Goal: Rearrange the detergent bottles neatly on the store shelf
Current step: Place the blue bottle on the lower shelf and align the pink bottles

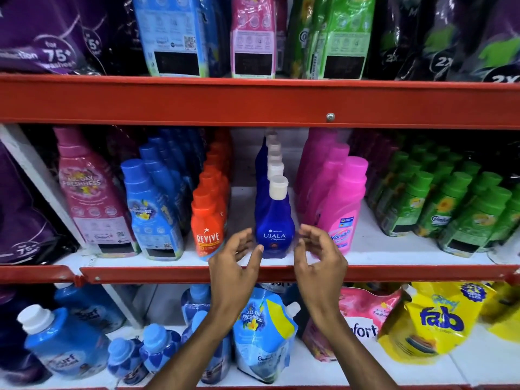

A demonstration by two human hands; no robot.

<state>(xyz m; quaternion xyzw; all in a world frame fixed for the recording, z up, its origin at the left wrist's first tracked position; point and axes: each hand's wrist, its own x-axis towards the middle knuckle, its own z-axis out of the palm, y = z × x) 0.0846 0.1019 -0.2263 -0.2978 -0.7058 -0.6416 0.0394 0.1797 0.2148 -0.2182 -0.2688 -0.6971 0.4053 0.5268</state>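
Observation:
A dark blue Ujala bottle point(274, 220) with a white cap stands upright at the front of the middle shelf point(394, 254), heading a row of the same bottles. My left hand point(236, 266) hovers just to its lower left, fingers curled and apart. My right hand point(318, 254) is at its lower right, fingers likewise spread. Neither hand grips the bottle. To its left runs a row of orange Revive bottles point(206, 223); pink Vanish bottles point(342, 209) line up on the right.
Blue Comfort bottles point(152, 209), a pink Comfort bottle point(90, 192) and green bottles point(450, 204) fill the same shelf. A red shelf beam point(253, 102) crosses above. Pouches sit on the upper shelf and below, including a yellow Fab pouch point(430, 319).

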